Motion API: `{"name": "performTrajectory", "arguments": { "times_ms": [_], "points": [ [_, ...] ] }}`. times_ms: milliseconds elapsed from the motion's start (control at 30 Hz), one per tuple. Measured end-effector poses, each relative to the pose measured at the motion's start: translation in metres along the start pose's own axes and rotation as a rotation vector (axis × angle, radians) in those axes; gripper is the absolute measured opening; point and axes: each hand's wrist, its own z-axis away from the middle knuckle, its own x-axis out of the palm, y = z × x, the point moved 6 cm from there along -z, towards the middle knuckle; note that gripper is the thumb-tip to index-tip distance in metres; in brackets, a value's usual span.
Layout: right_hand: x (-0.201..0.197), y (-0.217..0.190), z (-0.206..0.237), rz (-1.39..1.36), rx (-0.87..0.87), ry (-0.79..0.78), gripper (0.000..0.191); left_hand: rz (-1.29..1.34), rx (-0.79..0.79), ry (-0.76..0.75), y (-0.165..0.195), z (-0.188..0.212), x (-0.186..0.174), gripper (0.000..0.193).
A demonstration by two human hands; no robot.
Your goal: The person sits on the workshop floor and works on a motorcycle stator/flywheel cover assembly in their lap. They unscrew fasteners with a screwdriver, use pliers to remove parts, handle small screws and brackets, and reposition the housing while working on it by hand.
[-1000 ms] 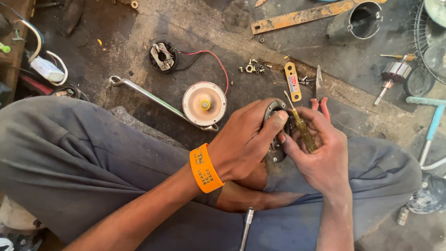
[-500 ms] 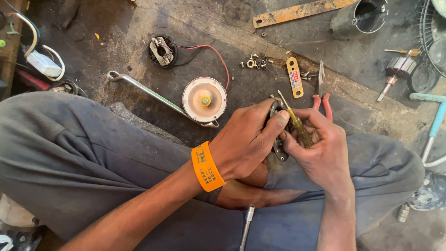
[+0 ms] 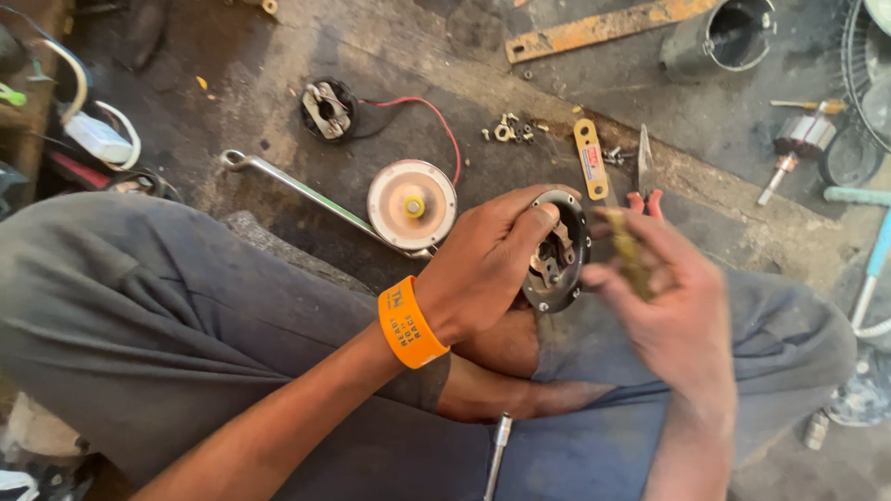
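While the person sits cross-legged in grey trousers on a grimy concrete floor [image 3: 406, 42], the head camera looks straight down on both hands meeting above the lap. The left hand [image 3: 486, 269], with an orange wristband [image 3: 406, 322] round its wrist, has its grip closed on a round black motor cover [image 3: 558, 251], a ring-shaped plate tilted on edge, with dull metal parts showing in its middle; thumb and fingertips pinch its rim. The right hand [image 3: 668, 311] sits just beside the cover, blurred, its grip closed around a small yellowish-handled tool [image 3: 626, 253] whose tip cannot be made out. On the floor just beyond the hands lies a round cream disc [image 3: 411, 204] with a yellow hub, touching a long, slim steel wrench [image 3: 303, 192]. A red wire [image 3: 430, 116] curves from a small black round part [image 3: 327, 109] with pale metal pieces inside. Near these lies a little heap of nuts and screws [image 3: 510, 130], then a short flat yellow tool [image 3: 590, 159] and red-handled pliers [image 3: 647, 177]. Farther off lie a long rusty yellow bar [image 3: 646, 16], a dull grey metal cylinder [image 3: 722, 36] lying on its side with its mouth open, and a small rotor on a shaft [image 3: 796, 145]. A thin steel rod [image 3: 497, 464] lies across the trousers near the bottom edge.
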Motion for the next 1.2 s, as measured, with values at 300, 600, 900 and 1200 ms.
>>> {"name": "performTrajectory", "arguments": {
  "times_ms": [300, 600, 900, 1200],
  "points": [
    [-0.031, -0.016, 0.011, -0.019, -0.044, 0.177, 0.031, 0.476, -0.202, 0.034, -0.037, -0.014, -0.005, 0.037],
    [-0.051, -0.016, 0.022, -0.116, -0.165, 0.258, 0.021, 0.531, -0.324, 0.046, -0.029, -0.015, -0.001, 0.034],
    [-0.034, -0.027, 0.023, -0.015, -0.279, 0.267, 0.024, 0.428, -0.258, 0.036, -0.028, -0.015, 0.001, 0.035],
    [-0.028, -0.029, 0.027, 0.12, -0.336, 0.222, 0.02, 0.243, -0.222, 0.058, -0.026, -0.014, 0.0, 0.039]
  ]
}}
